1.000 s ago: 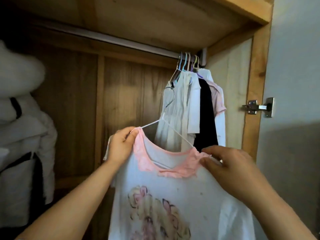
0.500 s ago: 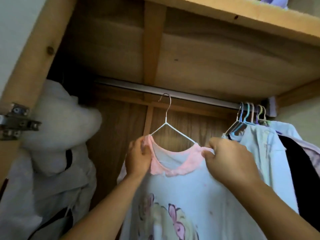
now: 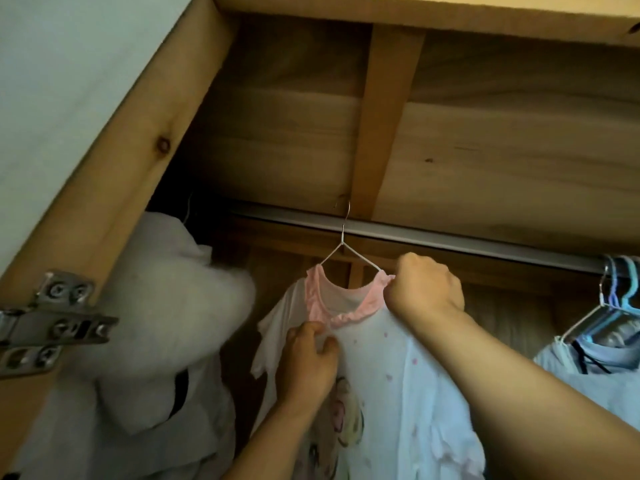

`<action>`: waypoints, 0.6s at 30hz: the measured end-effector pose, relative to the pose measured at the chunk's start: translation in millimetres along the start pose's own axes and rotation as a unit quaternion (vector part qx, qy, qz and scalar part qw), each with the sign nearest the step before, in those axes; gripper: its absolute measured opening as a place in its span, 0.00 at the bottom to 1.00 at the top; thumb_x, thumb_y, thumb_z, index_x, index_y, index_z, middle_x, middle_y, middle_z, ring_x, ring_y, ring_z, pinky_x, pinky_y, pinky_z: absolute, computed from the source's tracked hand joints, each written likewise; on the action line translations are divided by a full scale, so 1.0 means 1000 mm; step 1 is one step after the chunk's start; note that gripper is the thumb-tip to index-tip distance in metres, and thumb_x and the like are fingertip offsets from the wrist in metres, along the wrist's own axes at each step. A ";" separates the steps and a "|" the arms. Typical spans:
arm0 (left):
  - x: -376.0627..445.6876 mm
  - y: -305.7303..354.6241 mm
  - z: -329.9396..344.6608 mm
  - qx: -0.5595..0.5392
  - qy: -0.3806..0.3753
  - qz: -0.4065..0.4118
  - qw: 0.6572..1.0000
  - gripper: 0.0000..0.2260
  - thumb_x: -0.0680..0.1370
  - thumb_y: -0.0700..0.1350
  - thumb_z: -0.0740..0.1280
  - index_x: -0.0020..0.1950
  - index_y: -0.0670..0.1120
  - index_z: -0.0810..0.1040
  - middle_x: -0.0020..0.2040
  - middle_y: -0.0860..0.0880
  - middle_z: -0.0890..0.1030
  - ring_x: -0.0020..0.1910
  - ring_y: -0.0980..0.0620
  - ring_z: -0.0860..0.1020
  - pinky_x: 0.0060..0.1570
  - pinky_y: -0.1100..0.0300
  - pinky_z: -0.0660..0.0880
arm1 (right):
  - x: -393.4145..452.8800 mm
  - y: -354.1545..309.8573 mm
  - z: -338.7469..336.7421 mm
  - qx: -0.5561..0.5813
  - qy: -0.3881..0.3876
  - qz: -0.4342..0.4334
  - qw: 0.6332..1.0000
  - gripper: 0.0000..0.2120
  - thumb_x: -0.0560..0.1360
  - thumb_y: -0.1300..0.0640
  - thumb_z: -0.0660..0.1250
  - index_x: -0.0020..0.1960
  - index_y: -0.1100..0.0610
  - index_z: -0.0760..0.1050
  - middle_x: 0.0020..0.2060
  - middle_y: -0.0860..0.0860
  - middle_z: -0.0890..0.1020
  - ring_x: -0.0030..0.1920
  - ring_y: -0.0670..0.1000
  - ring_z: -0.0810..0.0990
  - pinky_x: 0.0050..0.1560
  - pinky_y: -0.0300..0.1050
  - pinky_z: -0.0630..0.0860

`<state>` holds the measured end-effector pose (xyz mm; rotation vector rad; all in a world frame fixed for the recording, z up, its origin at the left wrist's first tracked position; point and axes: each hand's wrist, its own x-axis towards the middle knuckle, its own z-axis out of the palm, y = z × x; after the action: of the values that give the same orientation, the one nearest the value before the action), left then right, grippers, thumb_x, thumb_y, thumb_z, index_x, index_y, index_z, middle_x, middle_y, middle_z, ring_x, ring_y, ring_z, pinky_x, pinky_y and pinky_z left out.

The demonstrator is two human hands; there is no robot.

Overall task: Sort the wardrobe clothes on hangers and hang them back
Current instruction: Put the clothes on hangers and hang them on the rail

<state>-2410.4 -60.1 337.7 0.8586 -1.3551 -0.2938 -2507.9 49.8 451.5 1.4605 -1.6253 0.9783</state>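
Note:
A white top (image 3: pixel 388 368) with a pink frilled collar and a printed picture hangs on a thin white wire hanger (image 3: pixel 341 247). The hanger's hook reaches the metal wardrobe rail (image 3: pixel 450 242) near the middle. My right hand (image 3: pixel 424 289) grips the top's right shoulder at the collar, over the hanger's arm. My left hand (image 3: pixel 310 365) pinches the fabric just below the collar's front, lower than the right hand.
A bulky white garment (image 3: pixel 166 327) with a black strap hangs at the left. Several coloured hangers (image 3: pixel 620 296) with pale clothes crowd the rail's right end. A metal door hinge (image 3: pixel 52 323) sits on the wooden frame at the left. A wooden shelf runs above the rail.
The hanger has risen and its hook is now at the rail. My left hand has slid from the left shoulder down to the front below the collar. The view has tilted upward.

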 end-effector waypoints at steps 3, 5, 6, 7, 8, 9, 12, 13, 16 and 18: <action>0.003 0.001 -0.010 0.020 0.020 0.010 1.000 0.12 0.78 0.49 0.63 0.61 0.52 0.74 0.60 0.51 0.74 0.56 0.51 0.74 0.54 0.58 0.72 | 0.007 -0.006 0.013 0.006 0.001 0.007 1.000 0.09 0.78 0.58 0.60 0.55 0.59 0.75 0.57 0.58 0.78 0.59 0.60 0.76 0.46 0.43 0.66; 0.003 0.002 -0.017 0.031 0.036 0.025 0.999 0.11 0.78 0.48 0.63 0.59 0.51 0.75 0.59 0.51 0.75 0.54 0.51 0.75 0.54 0.57 0.73 | 0.010 -0.005 0.019 0.011 -0.003 0.012 1.000 0.10 0.78 0.57 0.60 0.56 0.59 0.75 0.58 0.59 0.78 0.59 0.61 0.76 0.45 0.43 0.65; 0.002 0.003 -0.019 0.036 0.042 0.031 0.998 0.10 0.78 0.48 0.63 0.59 0.52 0.75 0.58 0.51 0.76 0.54 0.51 0.75 0.53 0.57 0.74 | 0.011 -0.004 0.022 0.015 -0.005 0.014 1.000 0.10 0.78 0.57 0.60 0.56 0.59 0.75 0.57 0.59 0.78 0.59 0.60 0.76 0.45 0.43 0.65; 0.002 0.003 -0.022 0.042 0.045 0.035 0.997 0.10 0.78 0.48 0.63 0.59 0.52 0.75 0.58 0.51 0.76 0.54 0.51 0.75 0.53 0.57 0.74 | 0.012 -0.003 0.025 0.020 -0.007 0.017 1.000 0.10 0.78 0.57 0.60 0.56 0.59 0.75 0.57 0.58 0.78 0.58 0.60 0.76 0.45 0.43 0.65; 0.002 0.004 -0.023 0.049 0.047 0.036 0.997 0.10 0.78 0.49 0.63 0.59 0.52 0.74 0.58 0.52 0.75 0.54 0.51 0.75 0.53 0.57 0.73 | 0.012 -0.001 0.027 0.025 -0.008 0.021 0.999 0.10 0.78 0.57 0.61 0.56 0.58 0.76 0.56 0.58 0.79 0.58 0.60 0.76 0.45 0.43 0.65; 0.002 0.004 -0.025 0.055 0.050 0.037 0.997 0.10 0.78 0.49 0.63 0.59 0.53 0.74 0.58 0.52 0.75 0.54 0.51 0.75 0.53 0.58 0.73 | 0.012 0.000 0.028 0.030 -0.010 0.026 0.999 0.10 0.78 0.56 0.61 0.55 0.58 0.76 0.56 0.58 0.79 0.57 0.60 0.76 0.45 0.42 0.66; 0.003 0.008 -0.027 0.045 0.064 0.041 0.996 0.10 0.78 0.48 0.64 0.59 0.53 0.74 0.58 0.52 0.75 0.53 0.53 0.74 0.50 0.60 0.71 | 0.012 0.001 0.032 0.052 -0.026 0.048 0.997 0.09 0.78 0.55 0.62 0.53 0.59 0.77 0.55 0.58 0.79 0.56 0.60 0.77 0.44 0.42 0.65; 0.003 0.008 -0.027 0.037 0.066 0.041 0.996 0.09 0.78 0.48 0.64 0.58 0.53 0.74 0.57 0.52 0.75 0.52 0.53 0.74 0.49 0.61 0.71 | 0.011 0.001 0.033 0.063 -0.033 0.055 0.996 0.10 0.78 0.54 0.62 0.53 0.59 0.77 0.55 0.58 0.79 0.57 0.60 0.77 0.44 0.41 0.66; 0.007 0.009 -0.026 0.041 0.066 0.046 0.996 0.09 0.78 0.48 0.64 0.57 0.52 0.75 0.56 0.52 0.77 0.51 0.53 0.74 0.46 0.62 0.69 | 0.006 -0.003 0.039 0.103 -0.049 0.081 0.990 0.09 0.76 0.54 0.64 0.52 0.58 0.77 0.56 0.59 0.79 0.58 0.60 0.77 0.45 0.41 0.66; 0.009 0.010 -0.024 0.038 0.069 0.044 0.996 0.08 0.77 0.47 0.64 0.56 0.51 0.75 0.55 0.51 0.77 0.51 0.51 0.75 0.47 0.60 0.71 | 0.004 -0.003 0.045 0.140 -0.059 0.113 0.982 0.09 0.75 0.55 0.65 0.51 0.59 0.78 0.55 0.59 0.80 0.58 0.60 0.77 0.46 0.41 0.67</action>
<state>-2388.8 -50.5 351.2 0.8643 -1.2783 -0.1133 -2506.5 7.3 434.8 1.5669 -1.8257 1.3146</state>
